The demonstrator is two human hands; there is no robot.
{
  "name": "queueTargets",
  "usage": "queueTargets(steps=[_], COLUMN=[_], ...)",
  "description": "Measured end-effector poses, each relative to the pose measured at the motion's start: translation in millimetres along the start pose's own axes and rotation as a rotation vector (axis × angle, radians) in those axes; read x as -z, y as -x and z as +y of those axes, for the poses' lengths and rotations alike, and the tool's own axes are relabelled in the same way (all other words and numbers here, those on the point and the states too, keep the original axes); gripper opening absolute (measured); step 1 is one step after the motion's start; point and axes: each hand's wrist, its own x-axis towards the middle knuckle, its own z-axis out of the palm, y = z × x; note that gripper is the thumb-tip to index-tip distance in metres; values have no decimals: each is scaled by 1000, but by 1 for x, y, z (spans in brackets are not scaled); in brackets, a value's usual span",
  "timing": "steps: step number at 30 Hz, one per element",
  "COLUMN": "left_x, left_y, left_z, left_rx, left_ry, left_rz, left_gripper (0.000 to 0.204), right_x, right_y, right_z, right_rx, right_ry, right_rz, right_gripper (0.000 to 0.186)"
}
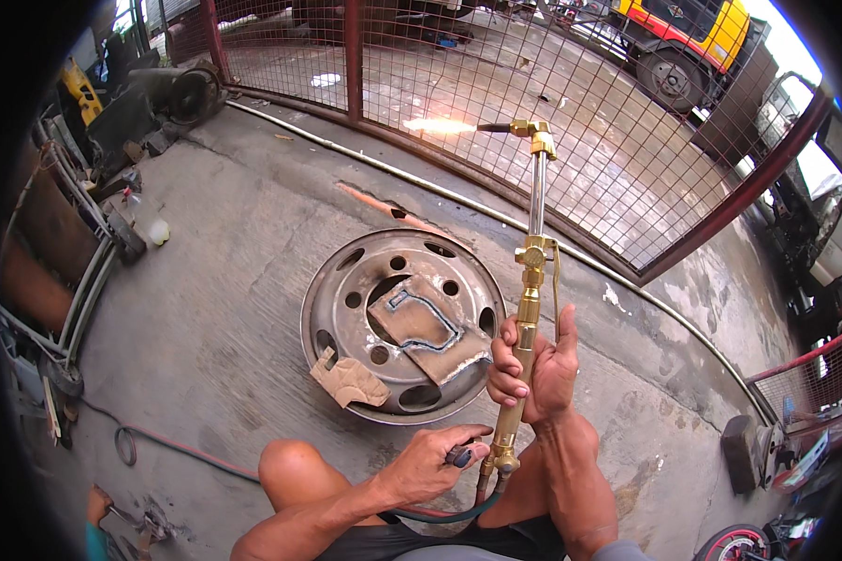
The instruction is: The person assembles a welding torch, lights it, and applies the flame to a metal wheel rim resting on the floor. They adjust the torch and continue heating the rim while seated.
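My right hand (550, 379) is wrapped round the brass handle of a cutting torch (530, 299), held upright with its thumb pointing up by the lever. At the torch's top, the tip points left and an orange-white flame (440, 125) burns from it. My left hand (432, 465) is closed on a small dark object (459, 455) beside the torch's lower end; its kind is unclear. Below the flame, a truck wheel rim (313, 313) lies flat on the floor. A metal plate (419, 327) with a cut, angular outline rests on it, next to a brown cardboard template (349, 379).
A red and green hose (196, 455) trails left from the torch. A wire mesh fence (458, 84) stands ahead, with a pipe (365, 151) along its foot. A wheeled metal frame (75, 290) stands left. Another person's hand (99, 505) shows lower left. A metal block (745, 453) sits right.
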Motion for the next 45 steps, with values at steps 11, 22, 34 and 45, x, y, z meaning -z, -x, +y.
queueTargets(steps=[11, 22, 34, 45], left_x=[-1, -7, -7, -3], left_y=[8, 10, 11, 13], left_z=[0, -5, -10, -7], left_rx=[114, -291, -310, -182], left_ry=[43, -106, -105, -38], left_rz=[-52, 51, 57, -12], left_gripper=[40, 36, 38, 47], right_x=[-3, 3, 2, 0], right_y=[7, 8, 7, 8], right_z=[5, 2, 1, 3], right_rx=[-6, 14, 20, 6], right_ry=[16, -10, -61, -32], right_rz=[-27, -77, -113, -117], right_gripper=[89, 88, 87, 87])
